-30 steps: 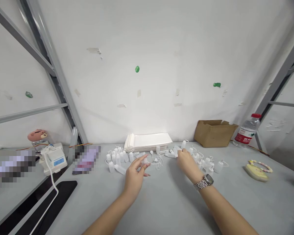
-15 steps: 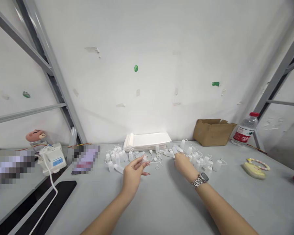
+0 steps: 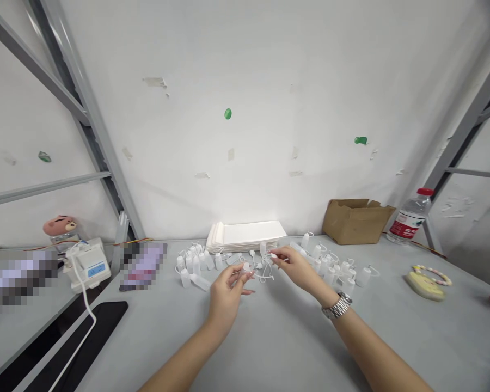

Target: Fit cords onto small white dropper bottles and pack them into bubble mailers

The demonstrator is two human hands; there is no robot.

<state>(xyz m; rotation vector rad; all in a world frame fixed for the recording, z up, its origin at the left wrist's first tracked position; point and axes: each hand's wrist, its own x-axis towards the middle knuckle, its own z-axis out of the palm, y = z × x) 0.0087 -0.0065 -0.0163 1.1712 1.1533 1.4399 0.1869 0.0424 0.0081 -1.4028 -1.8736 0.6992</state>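
Just left of centre, my left hand (image 3: 227,291) is closed around a small translucent plastic bottle (image 3: 246,267), most of it hidden by the fingers. To its right, my right hand (image 3: 296,268) pinches a small white cap (image 3: 273,256) that seems to have a thin strap. Loose white caps with looped straps (image 3: 259,266) lie on the table between and behind the hands. A cluster of small white squeeze bottles (image 3: 196,265) stands to the left, some capped with straps. More capped bottles (image 3: 330,274) stand to the right behind my right wrist.
A stack of white paper packets (image 3: 249,234) lies against the wall. Back right are a cardboard box (image 3: 353,222) and a water bottle (image 3: 410,218). A yellow pouch with a beaded strap (image 3: 424,286) lies right. A white device (image 3: 90,264) and black pad (image 3: 102,326) are left.
My right hand has moved left from the loose parts beside the right cluster, towards my left hand, and now shows a white cap at its fingertips. My left hand has shifted slightly right.
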